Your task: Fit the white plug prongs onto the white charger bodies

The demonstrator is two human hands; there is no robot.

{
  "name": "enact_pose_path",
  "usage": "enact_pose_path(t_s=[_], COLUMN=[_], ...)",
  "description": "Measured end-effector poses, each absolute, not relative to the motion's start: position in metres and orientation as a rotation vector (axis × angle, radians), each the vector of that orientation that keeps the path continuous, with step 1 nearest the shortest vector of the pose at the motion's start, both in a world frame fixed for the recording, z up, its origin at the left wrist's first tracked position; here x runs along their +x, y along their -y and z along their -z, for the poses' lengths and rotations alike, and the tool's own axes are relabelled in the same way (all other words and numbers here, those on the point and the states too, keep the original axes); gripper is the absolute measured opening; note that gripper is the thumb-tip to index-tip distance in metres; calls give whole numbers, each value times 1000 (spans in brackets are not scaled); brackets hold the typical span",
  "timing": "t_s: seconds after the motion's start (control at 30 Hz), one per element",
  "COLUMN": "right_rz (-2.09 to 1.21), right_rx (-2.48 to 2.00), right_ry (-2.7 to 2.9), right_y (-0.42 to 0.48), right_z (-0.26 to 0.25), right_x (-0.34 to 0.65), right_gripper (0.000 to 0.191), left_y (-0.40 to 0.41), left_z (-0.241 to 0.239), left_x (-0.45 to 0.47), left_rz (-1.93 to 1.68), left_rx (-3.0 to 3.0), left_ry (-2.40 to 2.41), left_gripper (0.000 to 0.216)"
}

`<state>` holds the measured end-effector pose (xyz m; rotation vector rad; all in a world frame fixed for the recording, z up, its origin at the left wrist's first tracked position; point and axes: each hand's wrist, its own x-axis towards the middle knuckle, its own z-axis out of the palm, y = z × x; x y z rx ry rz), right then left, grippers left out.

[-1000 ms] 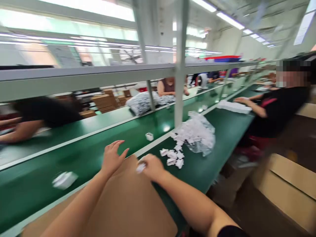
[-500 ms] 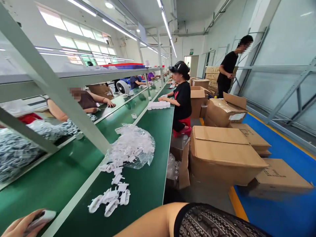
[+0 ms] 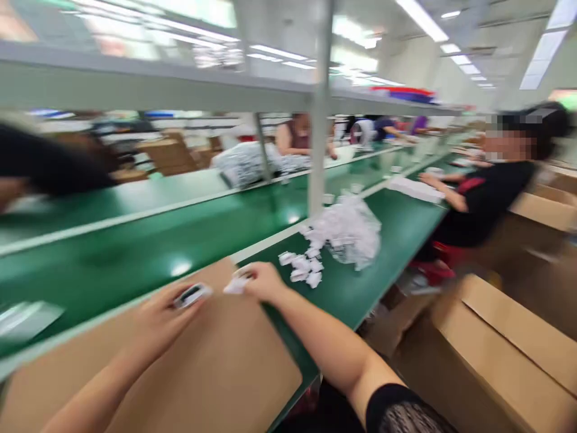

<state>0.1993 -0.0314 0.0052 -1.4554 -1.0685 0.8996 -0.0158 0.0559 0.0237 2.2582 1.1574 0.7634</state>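
My left hand [image 3: 169, 313] is closed around a small white plastic housing [image 3: 193, 295] with a dark oval opening that faces up. Close by on the right, my right hand [image 3: 265, 281] pinches a small white plastic part [image 3: 237, 283]; motion blur hides its exact shape. Both hands are above a brown cardboard sheet [image 3: 216, 367] on the bench. Beyond my right hand lies a loose group of white plastic parts [image 3: 303, 268] on the green surface. A clear plastic bag [image 3: 354, 231] full of similar white parts rests behind them.
A pale upright post [image 3: 319, 156] rises from the bench beside the bag. A green conveyor belt [image 3: 135, 240] runs along the far side. Rightward sits a co-worker [image 3: 491, 186] by a row of white pieces [image 3: 415, 189]. A cardboard box [image 3: 509, 343] stands right of the bench.
The view has swung left, bringing the cardboard sheet into sight. My right hand has come into view with a white part, and my left hand now shows nearer the middle, still holding the housing.
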Motion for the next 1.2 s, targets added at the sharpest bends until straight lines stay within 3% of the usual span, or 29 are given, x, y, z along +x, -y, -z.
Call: enact_pose_path(t_s=[0.2, 0.27, 0.37, 0.53, 0.77, 0.87, 0.97, 1.2], right_rz=[-1271, -1298, -1230, -954, -879, -705, -481, -341], right_rx=[-1183, -1209, -1242, -1279, -1276, -1337, -1393, -1330], right_ry=[849, 861, 882, 1053, 1226, 1353, 1465, 1889], right_y=[25, 28, 38, 49, 52, 52, 54, 59], right_z=[-10, -12, -15, -25, -29, -25, -24, -35], right_x=[194, 188, 178, 164, 160, 164, 169, 166], right_gripper=[48, 50, 48, 35, 27, 24, 33, 23], left_y=[-1, 2, 2, -5, -7, -7, -7, -8], left_z=[-8, 3, 17, 21, 19, 20, 20, 15], left_x=[-25, -24, -22, -25, -29, -29, -28, -31], left_rz=[-813, -849, -909, -878, -867, -876, -881, -844], left_rx=[2129, 2073, 1937, 1914, 1919, 1913, 1909, 1883], left_ry=[-857, -824, -810, -771, -737, -729, -725, -701], left_gripper=[25, 30, 54, 25, 25, 24, 22, 17])
